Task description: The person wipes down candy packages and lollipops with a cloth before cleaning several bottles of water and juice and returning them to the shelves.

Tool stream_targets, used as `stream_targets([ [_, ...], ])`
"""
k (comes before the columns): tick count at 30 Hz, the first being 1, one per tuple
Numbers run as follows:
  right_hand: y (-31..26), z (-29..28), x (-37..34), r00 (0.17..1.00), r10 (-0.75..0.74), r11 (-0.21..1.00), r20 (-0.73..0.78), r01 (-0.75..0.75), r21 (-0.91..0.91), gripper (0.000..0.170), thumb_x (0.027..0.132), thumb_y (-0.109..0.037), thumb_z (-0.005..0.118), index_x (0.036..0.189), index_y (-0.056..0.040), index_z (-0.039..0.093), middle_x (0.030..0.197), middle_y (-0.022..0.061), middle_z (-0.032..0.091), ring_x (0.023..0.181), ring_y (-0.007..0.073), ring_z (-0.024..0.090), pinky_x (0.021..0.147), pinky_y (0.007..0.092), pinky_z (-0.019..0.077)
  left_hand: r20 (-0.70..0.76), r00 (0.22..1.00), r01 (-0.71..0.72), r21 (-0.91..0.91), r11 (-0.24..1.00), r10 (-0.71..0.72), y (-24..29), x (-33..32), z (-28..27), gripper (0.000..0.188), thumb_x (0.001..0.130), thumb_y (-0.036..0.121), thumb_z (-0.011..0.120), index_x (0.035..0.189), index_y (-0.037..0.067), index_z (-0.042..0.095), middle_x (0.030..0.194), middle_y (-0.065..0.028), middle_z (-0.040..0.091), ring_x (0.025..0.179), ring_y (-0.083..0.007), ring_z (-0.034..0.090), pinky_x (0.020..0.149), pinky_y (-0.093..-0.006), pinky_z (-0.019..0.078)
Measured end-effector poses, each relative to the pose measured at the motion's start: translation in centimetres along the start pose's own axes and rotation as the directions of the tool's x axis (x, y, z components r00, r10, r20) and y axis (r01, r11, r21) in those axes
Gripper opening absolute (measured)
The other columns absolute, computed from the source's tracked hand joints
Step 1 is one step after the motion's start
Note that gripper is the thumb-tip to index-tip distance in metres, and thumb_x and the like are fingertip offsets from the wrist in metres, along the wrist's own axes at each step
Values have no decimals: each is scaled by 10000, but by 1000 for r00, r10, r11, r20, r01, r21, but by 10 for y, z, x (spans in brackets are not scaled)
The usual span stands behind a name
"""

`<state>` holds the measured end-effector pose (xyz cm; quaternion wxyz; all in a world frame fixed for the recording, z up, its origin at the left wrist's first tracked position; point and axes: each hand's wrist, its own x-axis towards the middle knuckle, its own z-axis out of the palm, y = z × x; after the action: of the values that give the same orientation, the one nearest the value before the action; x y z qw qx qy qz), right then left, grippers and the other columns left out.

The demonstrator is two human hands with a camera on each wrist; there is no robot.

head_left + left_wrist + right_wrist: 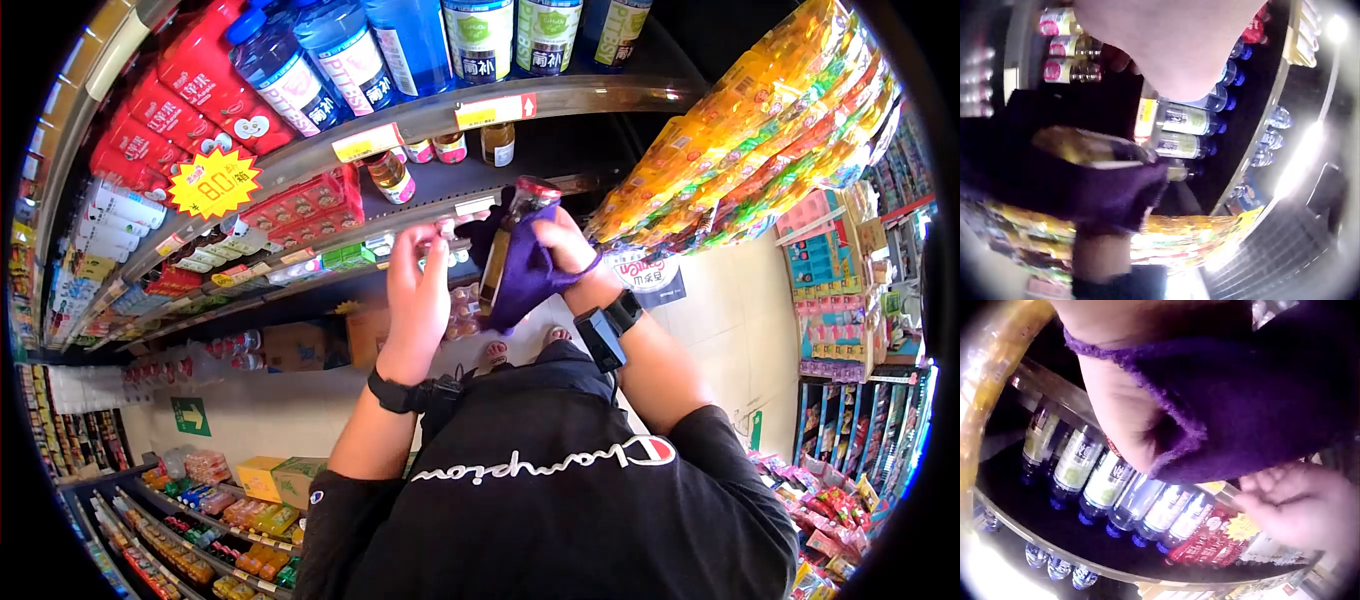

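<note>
In the head view my right hand [570,245] grips a glass bottle [494,272] together with a purple cloth [538,280]. The bottle stands slightly tilted, its red lid upward, and the cloth covers its right side and part of the hand. My left hand [418,285] is raised just left of the bottle, apart from it, fingers loosely bent with nothing in them. The right wrist view shows the purple cloth [1254,406] draped over the right hand's fingers, with the left hand [1304,503] beyond it. In the left wrist view the bottle [1085,147] lies against the cloth.
A shelf ahead holds small bottles [390,178] behind price tags. Large blue-capped bottles [290,75] and red cartons [215,85] fill the shelf above. Yellow snack packs [740,130] hang close by the right hand. Drink shelves [200,530] stand at lower left.
</note>
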<state>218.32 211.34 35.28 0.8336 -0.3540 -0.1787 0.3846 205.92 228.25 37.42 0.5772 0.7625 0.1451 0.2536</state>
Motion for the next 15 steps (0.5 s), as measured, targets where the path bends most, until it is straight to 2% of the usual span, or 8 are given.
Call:
stream_targets([
  [1, 1, 1, 0, 993, -61, 997, -103, 66, 44, 375, 850, -272, 693, 1104, -15, 590, 909, 97, 684, 841, 206, 683, 768, 342, 566, 4, 1000, 1, -1, 1000, -1, -22, -7, -6, 292, 1030, 243, 502, 1158, -9, 576, 1082, -89, 653, 993, -160, 604, 871, -296, 474],
  [2, -5, 9, -3, 984, -2, 988, -177, 30, 154, 374, 858, -290, 688, 1098, -20, 590, 914, 103, 683, 844, 207, 683, 770, 349, 568, 158, 966, 221, -110, 969, -202, -27, -11, -11, 293, 1027, 266, 511, 1135, 5, 591, 1059, -80, 655, 948, -153, 614, 846, -295, 486],
  [3, -11, 16, -5, 968, 63, 965, -242, 3, 264, 374, 865, -308, 683, 1093, -26, 590, 919, 108, 682, 847, 209, 684, 771, 355, 570, 326, 870, 441, -179, 880, -370, -32, -15, -14, 296, 1024, 290, 521, 1111, 20, 605, 1037, -72, 656, 902, -147, 623, 821, -295, 497],
  [5, -4, 6, 2, 954, 125, 929, -272, -16, 369, 376, 865, -327, 686, 1083, -35, 590, 946, 108, 678, 852, 218, 683, 783, 360, 570, 711, 585, 757, -305, 577, -392, -25, -22, -14, 340, 1008, 343, 548, 1139, 32, 591, 1024, -61, 653, 867, -134, 630, 827, -300, 506],
  [7, 6, -9, 5, 989, 30, 970, -147, 6, 244, 406, 858, -333, 695, 1108, -34, 581, 979, 106, 674, 863, 223, 680, 790, 352, 566, 706, 629, 726, -385, 570, -325, -8, -30, 6, 418, 985, 366, 589, 1233, 32, 542, 1096, -60, 641, 976, -135, 626, 870, -303, 501],
  [9, -14, 15, 1, 999, -49, 999, -6, 49, -8, 474, 774, -177, 688, 1194, -7, 548, 997, 104, 669, 889, 204, 667, 795, 339, 556, 714, 661, 692, -461, 556, -231, -6, -22, 16, 488, 919, 337, 701, 1250, 24, 529, 1090, -42, 626, 998, -126, 614, 897, -322, 497],
  [12, -24, 29, 3, 996, -82, 993, -19, 80, -90, 510, 729, -109, 678, 1207, 3, 541, 1003, 100, 669, 892, 191, 660, 799, 333, 551, 783, 616, 654, -444, 612, -91, -12, -10, 17, 662, 800, 339, 827, 1268, -5, 508, 1058, -49, 627, 943, -140, 633, 877, -333, 516],
  [15, -27, 33, 7, 979, -194, 978, -63, 189, -83, 463, 734, -44, 680, 1177, -5, 554, 1008, 86, 663, 894, 167, 647, 806, 315, 542, 759, 628, 693, -446, 566, -171, -7, -8, 20, 807, 703, 371, 894, 1289, -15, 496, 1030, -60, 638, 874, -144, 649, 832, -338, 537],
])
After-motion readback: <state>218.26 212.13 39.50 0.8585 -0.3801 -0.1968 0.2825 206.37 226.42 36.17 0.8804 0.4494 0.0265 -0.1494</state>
